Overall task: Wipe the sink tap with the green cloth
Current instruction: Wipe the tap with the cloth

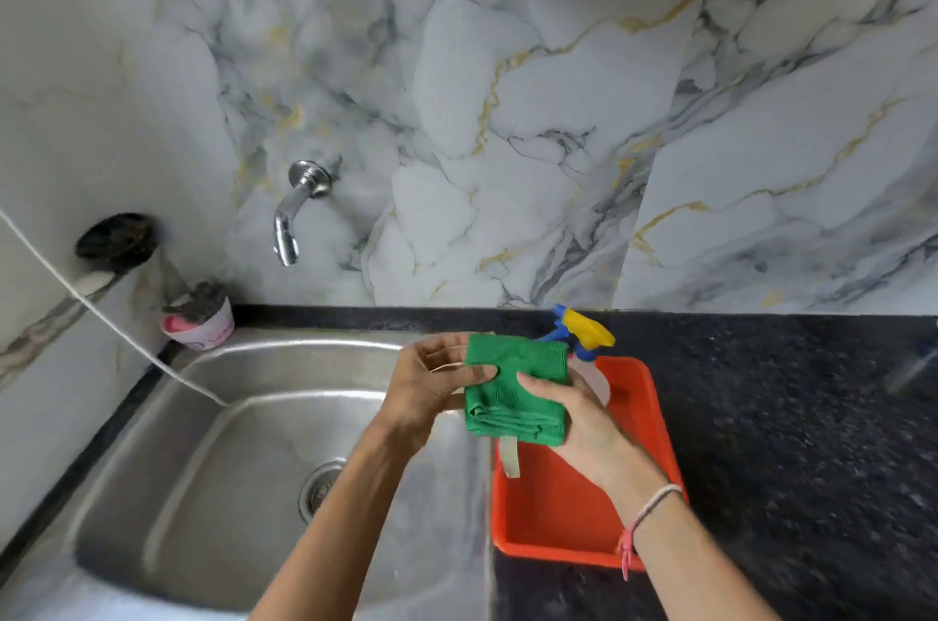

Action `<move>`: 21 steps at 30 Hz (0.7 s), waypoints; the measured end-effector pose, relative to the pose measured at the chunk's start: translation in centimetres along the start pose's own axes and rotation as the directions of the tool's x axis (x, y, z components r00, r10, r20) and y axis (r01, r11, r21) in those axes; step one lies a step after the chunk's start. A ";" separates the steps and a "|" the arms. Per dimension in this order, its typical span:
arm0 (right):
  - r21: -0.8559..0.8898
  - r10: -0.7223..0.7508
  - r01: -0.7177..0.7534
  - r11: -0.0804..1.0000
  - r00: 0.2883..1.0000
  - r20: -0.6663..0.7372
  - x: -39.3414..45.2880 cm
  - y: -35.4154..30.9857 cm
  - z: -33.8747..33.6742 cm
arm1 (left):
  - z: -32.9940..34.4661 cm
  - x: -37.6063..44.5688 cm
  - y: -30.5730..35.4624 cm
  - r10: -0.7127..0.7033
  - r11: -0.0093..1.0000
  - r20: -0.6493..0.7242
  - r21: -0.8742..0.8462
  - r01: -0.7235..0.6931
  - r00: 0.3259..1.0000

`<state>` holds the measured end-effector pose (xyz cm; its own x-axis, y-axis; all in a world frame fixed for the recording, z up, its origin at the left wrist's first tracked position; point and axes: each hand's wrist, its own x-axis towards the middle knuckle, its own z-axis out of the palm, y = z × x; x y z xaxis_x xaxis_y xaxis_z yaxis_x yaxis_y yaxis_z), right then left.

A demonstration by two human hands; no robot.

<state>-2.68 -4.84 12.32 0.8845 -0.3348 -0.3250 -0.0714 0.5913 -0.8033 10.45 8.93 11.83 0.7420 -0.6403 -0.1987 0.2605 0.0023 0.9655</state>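
Now the left hand [426,384] and the right hand [578,417] pinch a folded green microfibre cloth [515,389] from both sides, above the steel sink's edge. Behind the cloth, a spray bottle with a yellow-blue trigger [583,333] is mostly hidden inside a red plastic tray [655,427]. Far up-left of the hands, the shiny chrome wall tap [297,209] stands untouched.

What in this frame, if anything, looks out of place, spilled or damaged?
Nothing looks spilled or broken. The one odd item is a white cord running slantwise from the left wall into the sink. Both hands, left hand and right hand, hold the folded green cloth well short of the tap.
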 end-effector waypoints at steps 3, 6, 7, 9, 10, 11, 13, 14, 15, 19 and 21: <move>-0.008 0.013 -0.013 1.000 1.000 -0.007 2.8 0.4 5.1 | -4.9 1.2 3.1 0.093 0.990 -0.006 0.106 -0.092 0.996; 0.016 0.026 -0.027 1.000 0.998 0.055 5.9 1.0 9.7 | -9.9 3.2 6.1 0.181 0.959 0.000 0.222 -0.177 0.983; 0.023 0.028 -0.030 0.999 0.997 0.072 6.8 1.1 11.3 | -11.5 3.9 7.1 0.204 0.944 0.005 0.263 -0.198 0.979; 0.046 0.035 -0.039 0.998 0.996 0.082 8.9 1.3 13.9 | -14.3 5.4 9.5 0.243 0.910 0.041 0.336 -0.242 0.969; 0.061 0.040 -0.046 0.997 0.995 0.090 9.9 1.2 15.2 | -15.6 6.1 10.8 0.271 0.884 0.065 0.377 -0.276 0.960; 0.068 0.044 -0.051 0.996 0.994 0.102 10.9 0.9 16.5 | -16.9 6.9 12.1 0.320 0.846 0.075 0.426 -0.321 0.944; 0.061 0.038 -0.044 0.997 0.995 0.096 12.9 0.0 18.9 | -19.8 8.9 14.9 0.498 0.710 0.041 0.555 -0.434 0.866; 0.055 0.017 -0.021 0.998 0.998 0.065 13.9 -0.5 20.1 | -21.4 10.2 16.3 0.611 0.602 0.012 0.643 -0.474 0.791; 0.046 -0.024 0.023 0.999 1.000 0.017 14.8 -1.2 21.4 | -23.0 11.8 17.6 0.733 0.467 -0.009 0.734 -0.493 0.680; -0.173 -0.413 0.384 0.907 0.890 -0.191 20.5 -3.8 25.7 | -27.6 20.2 21.3 0.971 -0.021 0.100 0.939 -0.344 0.216; -0.438 -0.694 0.608 0.662 0.719 -0.051 23.3 -5.5 27.9 | -28.9 24.2 22.0 0.965 -0.172 0.218 0.946 -0.274 0.147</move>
<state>31.20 4.53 23.06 0.6614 -0.6883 0.2980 0.2882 -0.1336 -0.9482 51.98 15.69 23.40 0.2261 -0.2591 0.9390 -0.8327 -0.5516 0.0483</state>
